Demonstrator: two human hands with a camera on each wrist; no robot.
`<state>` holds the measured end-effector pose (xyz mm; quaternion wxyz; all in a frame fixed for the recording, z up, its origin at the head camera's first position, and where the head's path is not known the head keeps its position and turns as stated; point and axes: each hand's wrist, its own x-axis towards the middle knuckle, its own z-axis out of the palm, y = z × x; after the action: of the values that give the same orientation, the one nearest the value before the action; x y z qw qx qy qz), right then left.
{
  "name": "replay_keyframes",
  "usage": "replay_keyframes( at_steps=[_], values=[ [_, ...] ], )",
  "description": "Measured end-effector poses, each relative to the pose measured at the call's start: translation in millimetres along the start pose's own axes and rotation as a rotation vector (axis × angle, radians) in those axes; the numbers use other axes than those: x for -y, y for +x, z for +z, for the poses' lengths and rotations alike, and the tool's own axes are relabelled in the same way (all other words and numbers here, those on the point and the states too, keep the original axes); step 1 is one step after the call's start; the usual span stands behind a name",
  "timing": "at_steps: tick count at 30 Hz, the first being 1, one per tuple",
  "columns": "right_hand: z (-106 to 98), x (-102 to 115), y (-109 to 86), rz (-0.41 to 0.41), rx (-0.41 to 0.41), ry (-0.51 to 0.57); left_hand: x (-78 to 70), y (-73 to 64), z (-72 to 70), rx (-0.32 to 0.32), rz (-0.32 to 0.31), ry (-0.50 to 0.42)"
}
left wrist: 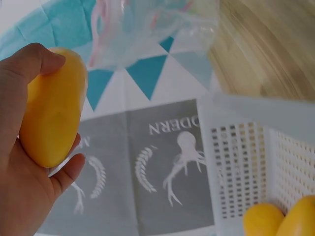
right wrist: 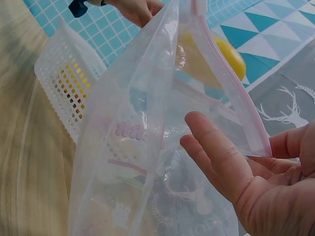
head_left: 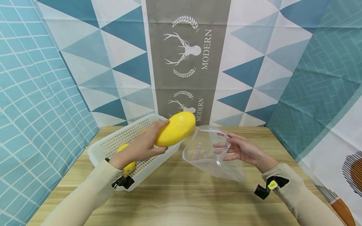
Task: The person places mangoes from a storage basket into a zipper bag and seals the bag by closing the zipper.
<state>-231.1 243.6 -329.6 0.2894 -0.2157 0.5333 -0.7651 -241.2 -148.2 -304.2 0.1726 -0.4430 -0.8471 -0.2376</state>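
Note:
My left hand (head_left: 142, 145) grips a yellow mango (head_left: 178, 128) from its near end, thumb on top. In the left wrist view the thumb lies across the mango (left wrist: 56, 108) and the fingers wrap behind it. The mango is in the air beside the mouth of a clear zip bag (head_left: 222, 168). My right hand (head_left: 243, 150) holds the bag by its pink-edged rim, with the rim between its fingers and the mouth spread apart. In the right wrist view part of the mango (right wrist: 231, 56) shows behind the zip strip (right wrist: 234, 83).
A white perforated basket (head_left: 94, 153) stands at the left of the wooden table (head_left: 186, 201), under my left forearm. More mangoes (left wrist: 263, 221) lie in it. A patterned cloth wall (head_left: 186, 78) rises behind the table, with tiled-pattern sheets at both sides.

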Motion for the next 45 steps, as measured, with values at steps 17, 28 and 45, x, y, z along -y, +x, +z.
replay_keyframes(
  at_steps=[17,28,45],
  values=[
    [2.7,0.2,0.1,0.005,-0.011,-0.036,-37.7,3.0,0.4,0.203,0.109,-0.022],
    [6.4,-0.2,1.6,0.009,-0.025,-0.076,-40.6,14.7,3.0,0.371,-0.020,-0.128],
    [8.3,-1.1,0.7,-0.002,-0.002,-0.072,-48.3,35.9,9.4,0.383,-0.053,-0.059]
  ],
)
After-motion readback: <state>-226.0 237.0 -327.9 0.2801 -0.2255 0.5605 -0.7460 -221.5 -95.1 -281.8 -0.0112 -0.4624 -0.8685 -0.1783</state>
